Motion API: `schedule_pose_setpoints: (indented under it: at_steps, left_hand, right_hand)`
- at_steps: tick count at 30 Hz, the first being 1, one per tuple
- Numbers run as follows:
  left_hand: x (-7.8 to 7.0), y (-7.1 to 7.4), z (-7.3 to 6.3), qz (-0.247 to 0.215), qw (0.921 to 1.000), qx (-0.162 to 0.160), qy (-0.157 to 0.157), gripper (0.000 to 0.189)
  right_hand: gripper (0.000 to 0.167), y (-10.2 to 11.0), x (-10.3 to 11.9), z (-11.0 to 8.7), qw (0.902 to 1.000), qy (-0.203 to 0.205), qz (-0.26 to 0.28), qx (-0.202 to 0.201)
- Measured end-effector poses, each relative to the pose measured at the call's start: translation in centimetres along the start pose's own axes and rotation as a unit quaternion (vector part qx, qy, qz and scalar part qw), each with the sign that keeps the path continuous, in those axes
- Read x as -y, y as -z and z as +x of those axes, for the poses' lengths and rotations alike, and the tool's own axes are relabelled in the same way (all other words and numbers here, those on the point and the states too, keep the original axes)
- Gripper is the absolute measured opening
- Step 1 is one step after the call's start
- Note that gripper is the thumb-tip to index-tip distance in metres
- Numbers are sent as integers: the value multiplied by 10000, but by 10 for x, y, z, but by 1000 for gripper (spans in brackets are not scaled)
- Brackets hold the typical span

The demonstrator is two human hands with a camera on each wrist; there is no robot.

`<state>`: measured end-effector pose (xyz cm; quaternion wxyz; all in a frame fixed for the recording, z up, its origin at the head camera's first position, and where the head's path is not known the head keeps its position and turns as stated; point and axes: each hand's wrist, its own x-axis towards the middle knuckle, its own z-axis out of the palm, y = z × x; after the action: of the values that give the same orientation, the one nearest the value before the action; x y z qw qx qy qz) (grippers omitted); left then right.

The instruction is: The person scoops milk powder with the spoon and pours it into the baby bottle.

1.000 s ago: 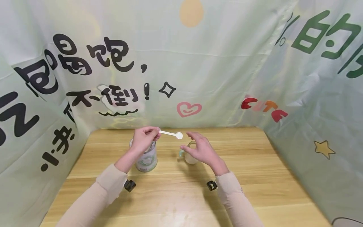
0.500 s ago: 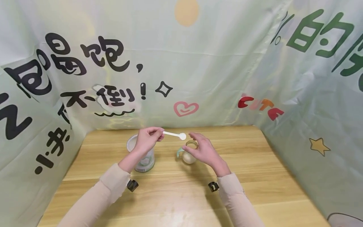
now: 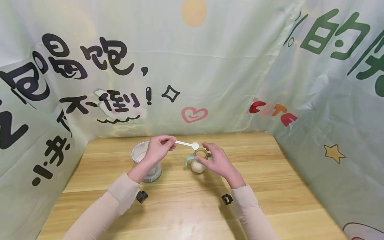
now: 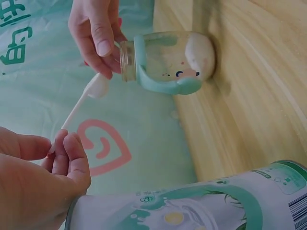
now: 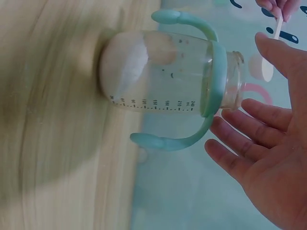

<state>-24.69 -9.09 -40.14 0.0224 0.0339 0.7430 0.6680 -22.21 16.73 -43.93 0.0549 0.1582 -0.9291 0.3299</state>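
My left hand pinches the thin handle of a small white measuring scoop between thumb and fingers. The scoop's bowl is beside and slightly above the mouth of a clear baby bottle with mint-green handles. White powder lies in the bottom of the bottle, which stands upright on the table. With fingers spread, my right hand is around the far side of the bottle's neck, fingertips right at the rim. A tall milk powder can, its top uncovered, stands below my left forearm.
The wooden table carries the bottle and the can. Printed fabric walls rise at its back and both sides. Black wrist cameras hang beneath both cuffs.
My left hand has carried the scoop right, closer to the bottle's mouth. The head view has turned slightly right, and more of the can's open top shows. My right hand stays by the bottle.
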Motion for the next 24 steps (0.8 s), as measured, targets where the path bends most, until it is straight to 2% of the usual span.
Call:
schedule_pose_setpoints:
  at_steps: [4,12,24]
  left_hand:
    - [0,-2,0,63,9999,25,-80,20]
    - [4,-5,-1,300,9984,304,-373,21]
    - [8,-6,-5,1070,9904,554,-681,19]
  right_hand:
    - [68,-2,-2,0,10000,-39,-6,11]
    - [66,-8,-8,-2,10000,-28,-39,-17]
    - [63,-12,-12,0,9999,-165,15,30]
